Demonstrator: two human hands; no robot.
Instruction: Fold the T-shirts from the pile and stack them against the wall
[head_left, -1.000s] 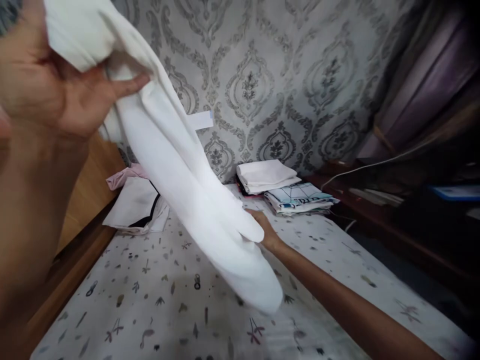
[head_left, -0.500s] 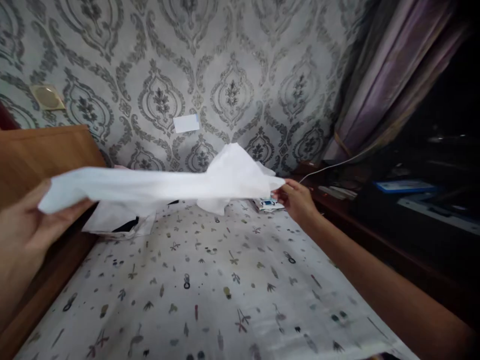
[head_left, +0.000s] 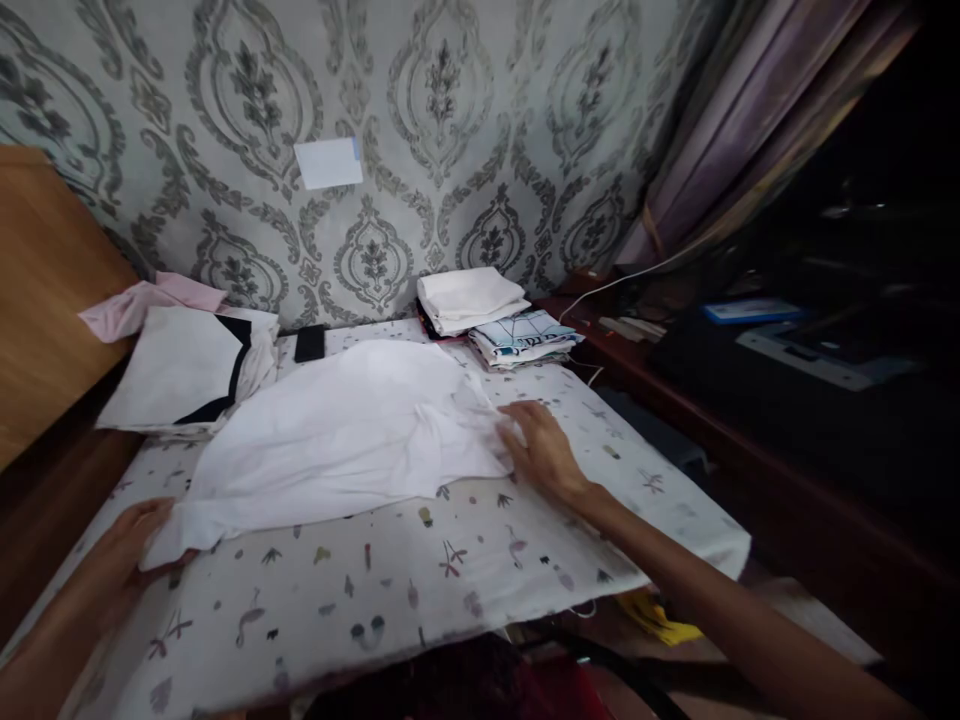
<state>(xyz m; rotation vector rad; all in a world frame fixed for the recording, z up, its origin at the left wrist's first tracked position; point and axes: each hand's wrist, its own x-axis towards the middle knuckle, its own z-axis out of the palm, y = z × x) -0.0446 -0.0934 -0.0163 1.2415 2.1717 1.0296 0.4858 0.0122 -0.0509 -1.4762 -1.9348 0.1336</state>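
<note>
A white garment, perhaps a shirt, lies spread and slightly rumpled across the patterned sheet. At its lower left corner, my left hand is closed on the cloth, thumb and fingers on either side of the edge. My right hand is at the garment's right end, its fingers bent over the cloth there; the fingertips are blurred, but they appear to pinch the edge. The cloth between the hands rests on the bed-like surface.
Folded white and black clothes lie at the left, with a pink cloth behind. A black phone lies near the wall. Folded clothes are stacked at the back right. A wooden panel borders the left, a dark desk the right.
The white garment came down from a stretched, raised position and now lies on the sheet. Both hands lowered with it. The view has tilted downward, showing the stacks and phone more fully.
</note>
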